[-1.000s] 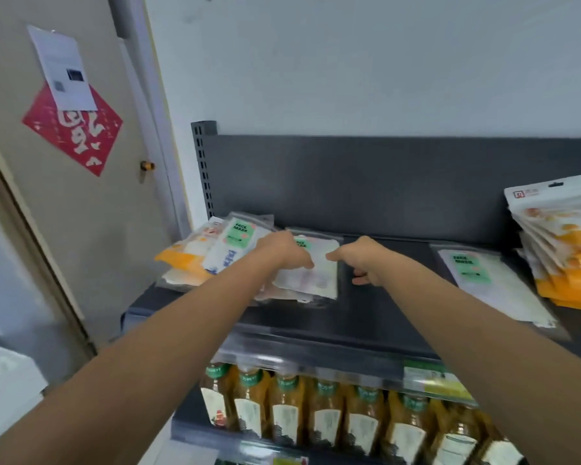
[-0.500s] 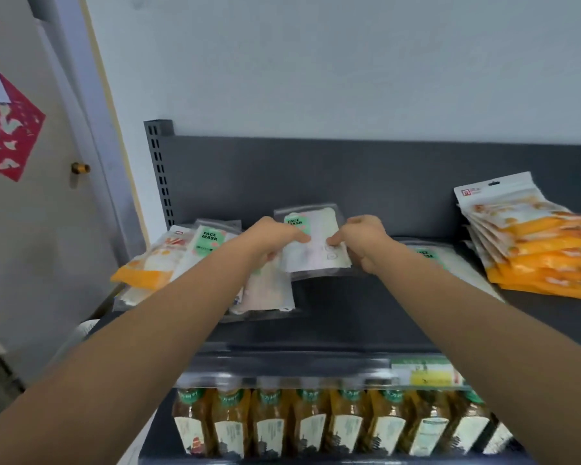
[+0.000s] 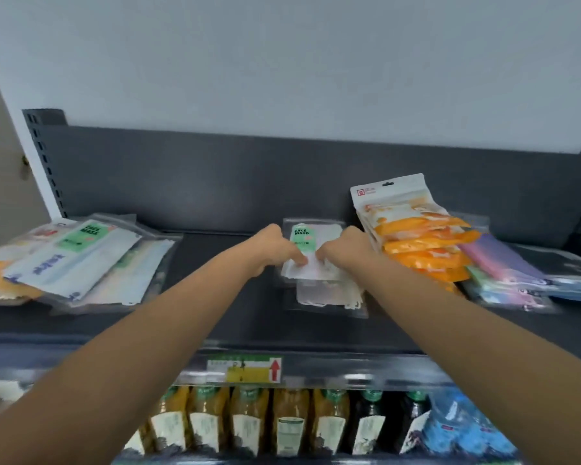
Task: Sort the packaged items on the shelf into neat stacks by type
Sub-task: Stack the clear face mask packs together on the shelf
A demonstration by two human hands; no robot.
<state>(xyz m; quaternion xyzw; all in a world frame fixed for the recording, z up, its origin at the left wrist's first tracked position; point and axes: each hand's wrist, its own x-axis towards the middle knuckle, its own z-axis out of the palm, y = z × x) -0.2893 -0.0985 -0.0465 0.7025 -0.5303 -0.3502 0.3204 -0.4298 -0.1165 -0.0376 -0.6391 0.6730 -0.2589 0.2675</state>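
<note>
Face-mask pack (image 3: 304, 236) mid-shelf (image 3: 208, 243), over another pale pack: left hand (image 3: 275, 250) and right hand (image 3: 344, 251) pinch its near edge, grip closed; judged light, floppy, slick, so hold both side edges.

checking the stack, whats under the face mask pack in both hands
Another clear mask pack lies under the face mask pack, on the shelf. Anything beneath it is covered.
</note>
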